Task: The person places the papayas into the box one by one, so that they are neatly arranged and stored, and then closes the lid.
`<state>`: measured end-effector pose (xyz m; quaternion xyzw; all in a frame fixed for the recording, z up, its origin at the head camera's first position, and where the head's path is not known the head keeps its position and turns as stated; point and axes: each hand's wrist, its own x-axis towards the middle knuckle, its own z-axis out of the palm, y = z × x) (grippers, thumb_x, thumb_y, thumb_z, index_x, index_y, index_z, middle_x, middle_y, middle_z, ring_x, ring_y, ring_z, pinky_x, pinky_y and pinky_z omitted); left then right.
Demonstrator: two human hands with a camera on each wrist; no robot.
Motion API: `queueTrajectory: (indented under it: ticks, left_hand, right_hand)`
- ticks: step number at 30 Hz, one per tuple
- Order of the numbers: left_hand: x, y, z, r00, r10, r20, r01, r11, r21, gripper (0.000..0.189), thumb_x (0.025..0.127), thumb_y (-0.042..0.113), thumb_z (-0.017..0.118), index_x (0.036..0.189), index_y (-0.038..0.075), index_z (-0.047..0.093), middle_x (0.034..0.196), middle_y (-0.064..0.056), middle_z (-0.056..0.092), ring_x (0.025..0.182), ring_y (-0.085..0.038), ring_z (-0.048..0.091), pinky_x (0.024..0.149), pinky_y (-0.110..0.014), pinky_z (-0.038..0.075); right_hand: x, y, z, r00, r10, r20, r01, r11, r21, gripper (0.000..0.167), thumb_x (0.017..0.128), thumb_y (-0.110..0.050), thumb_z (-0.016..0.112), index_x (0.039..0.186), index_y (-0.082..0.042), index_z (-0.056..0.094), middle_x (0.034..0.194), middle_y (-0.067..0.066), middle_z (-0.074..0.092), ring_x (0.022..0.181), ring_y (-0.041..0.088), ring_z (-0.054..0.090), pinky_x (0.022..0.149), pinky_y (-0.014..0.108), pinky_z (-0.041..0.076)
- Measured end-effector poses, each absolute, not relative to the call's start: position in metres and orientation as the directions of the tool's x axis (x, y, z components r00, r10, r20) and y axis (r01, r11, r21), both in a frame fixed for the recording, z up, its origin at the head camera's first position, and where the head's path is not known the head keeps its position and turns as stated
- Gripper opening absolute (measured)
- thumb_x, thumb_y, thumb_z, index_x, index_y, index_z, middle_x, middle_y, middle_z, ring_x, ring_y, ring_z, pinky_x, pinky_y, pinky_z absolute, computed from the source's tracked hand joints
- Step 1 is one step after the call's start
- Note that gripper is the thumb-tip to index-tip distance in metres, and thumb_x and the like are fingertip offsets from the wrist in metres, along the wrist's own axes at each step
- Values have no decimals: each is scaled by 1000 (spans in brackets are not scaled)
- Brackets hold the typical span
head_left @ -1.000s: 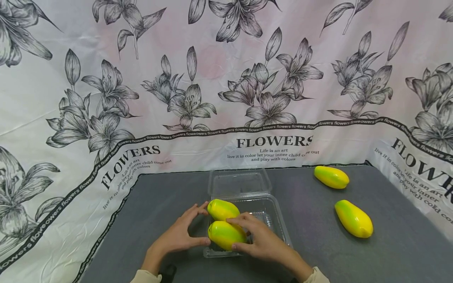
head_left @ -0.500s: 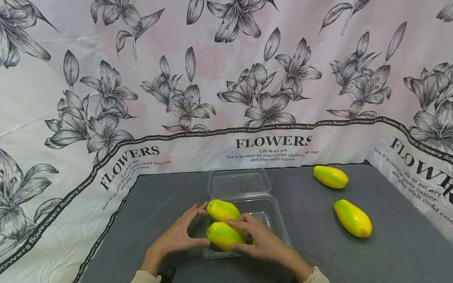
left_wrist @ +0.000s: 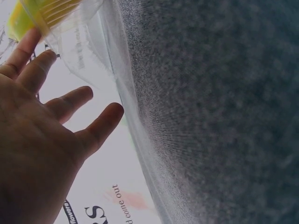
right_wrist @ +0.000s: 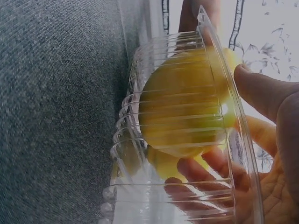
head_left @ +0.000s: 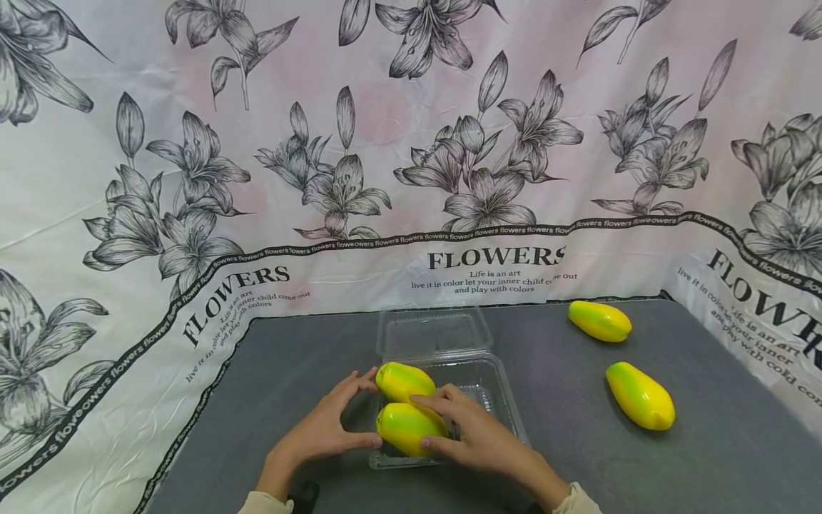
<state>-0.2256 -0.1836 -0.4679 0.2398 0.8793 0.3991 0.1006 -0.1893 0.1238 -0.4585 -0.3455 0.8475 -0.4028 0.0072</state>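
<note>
Two glossy yellow-green papayas lie side by side in the left part of a clear plastic clamshell box (head_left: 514, 410). My right hand (head_left: 478, 432) grips the near papaya (head_left: 407, 427), thumb on its front side and fingers reaching over between the two fruits; in the right wrist view those fingers (right_wrist: 215, 170) show through the ribbed wall. My left hand (head_left: 321, 425) is spread at the box's left side, thumb tip by the near papaya's end and index fingertip by the far papaya (head_left: 403, 380). Its other fingers (left_wrist: 100, 126) extend outside the box in the left wrist view.
The box's clear lid (head_left: 433, 332) lies folded back behind it. Two more papayas rest on the grey tabletop (head_left: 546, 457) at the right, one nearer (head_left: 641, 396) and one farther back (head_left: 600, 321). A flower-printed curtain (head_left: 385, 178) hangs along the table's back and sides.
Almost nothing differs. The near papaya has settled slightly lower, beside the far one, while both hands stay in place around the pair.
</note>
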Motion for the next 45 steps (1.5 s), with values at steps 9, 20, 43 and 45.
queueTrajectory:
  ticks: [9, 20, 43, 45]
  left_hand:
    - [-226, -185, -469, -859, 510, 33, 360, 557, 748, 65, 82, 46, 83, 135, 24, 53, 169, 14, 26, 159, -41, 8, 113, -82, 15]
    - [-226, -185, -467, -863, 504, 26, 350, 561, 750, 66, 81, 48, 84, 136, 26, 53, 168, 15, 25, 160, -39, 6, 114, -82, 13]
    - [-226, -185, -467, -861, 508, 17, 347, 563, 750, 65, 82, 48, 84, 136, 28, 54, 170, 6, 25, 159, -40, 7, 112, -83, 14]
    - [-226, -184, -468, -862, 508, 13, 342, 561, 754, 65, 81, 48, 83, 136, 28, 53, 170, 7, 25, 160, -39, 6, 113, -83, 14]
  right_hand:
    - [-192, 130, -453, -776, -544, 318, -582, 424, -694, 54, 96, -39, 70, 144, -17, 58, 121, 5, 60, 103, 24, 60, 82, 32, 53]
    - [-201, 148, -438, -805, -441, 398, -589, 504, -632, 48, 95, -31, 73, 141, -20, 61, 116, -1, 61, 103, 24, 61, 80, 34, 55]
    - [-243, 253, -415, -852, -177, 493, -456, 715, -530, 43, 93, -19, 76, 133, -8, 65, 114, 10, 67, 103, 29, 65, 82, 50, 58]
    - [-244, 261, -413, -867, -173, 468, -435, 723, -537, 44, 94, -21, 75, 134, -6, 64, 118, 13, 67, 105, 32, 65, 84, 51, 57]
